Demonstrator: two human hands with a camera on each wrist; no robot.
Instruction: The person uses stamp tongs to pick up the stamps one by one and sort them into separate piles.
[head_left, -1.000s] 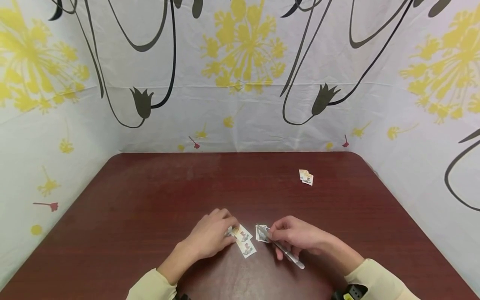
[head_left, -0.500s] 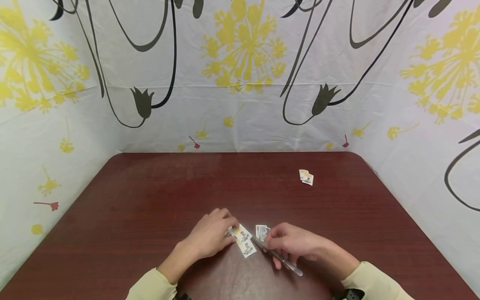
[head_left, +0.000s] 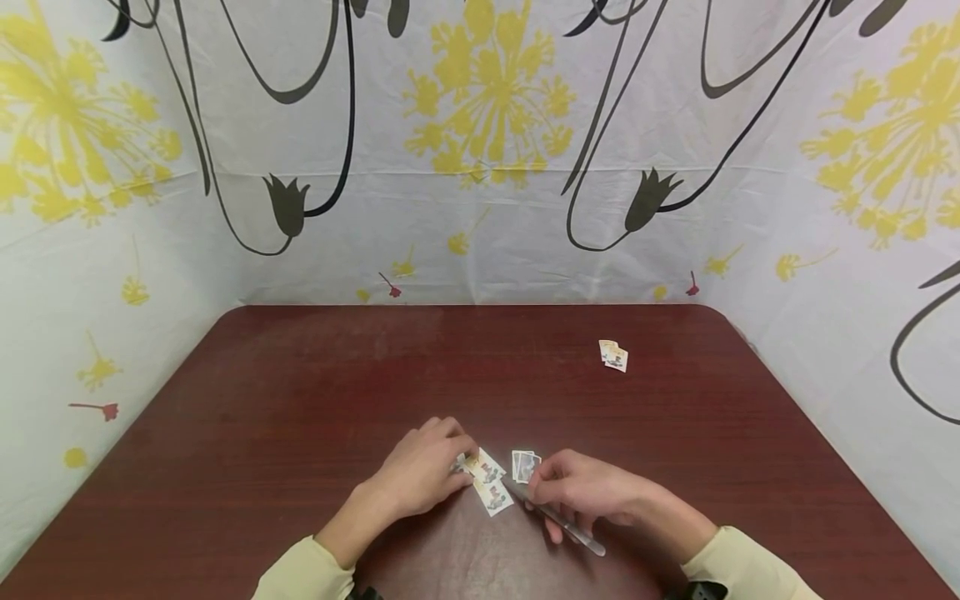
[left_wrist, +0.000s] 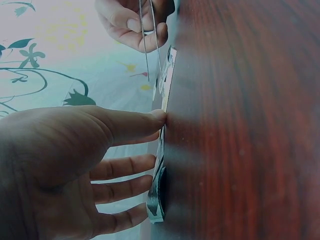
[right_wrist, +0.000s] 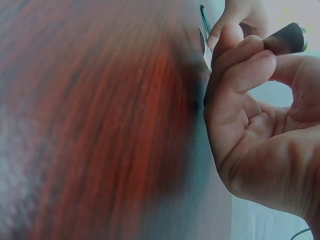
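Tweezers (head_left: pixel 572 527) swung L vs 1s ago, off pile (head_left: pixel 521 467) to stamps (head_left: pixel 493 497). RH (head_left: pixel 581 485) grips tweezers; LH (head_left: pixel 429 463) fingers straightish, pressing stamps. Prob. midway: pile by RH fingertips done, stamps under LH fingertips tbd.

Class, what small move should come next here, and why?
Probably the right hand should gently squeeze the tweezers onto the nearest edge of the printed papers: the prongs stand apart in the left wrist view, the tips look close to that edge, and the left hand touches the papers, likely steadying them.
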